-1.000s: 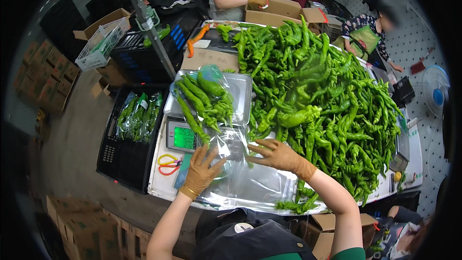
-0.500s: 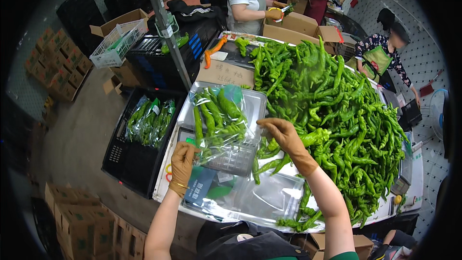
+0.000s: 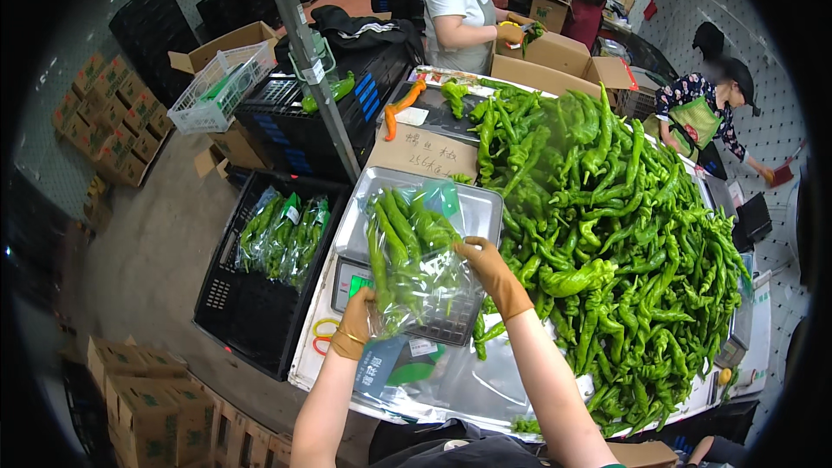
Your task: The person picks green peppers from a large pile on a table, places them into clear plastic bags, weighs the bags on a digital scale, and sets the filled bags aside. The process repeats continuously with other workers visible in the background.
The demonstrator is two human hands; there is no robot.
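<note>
head view, left hand [image 3: 354, 319] lower, right hand [image 3: 492, 270] higher, both curled closed on pepper bag [image 3: 414, 258]

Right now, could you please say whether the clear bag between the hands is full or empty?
Not empty: the clear bag holds green peppers, visible through its film; how full, I cannot tell.

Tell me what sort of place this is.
Probably a produce packing room: a large heap of green peppers, a weighing scale, and a black crate with bagged peppers inside.
</note>
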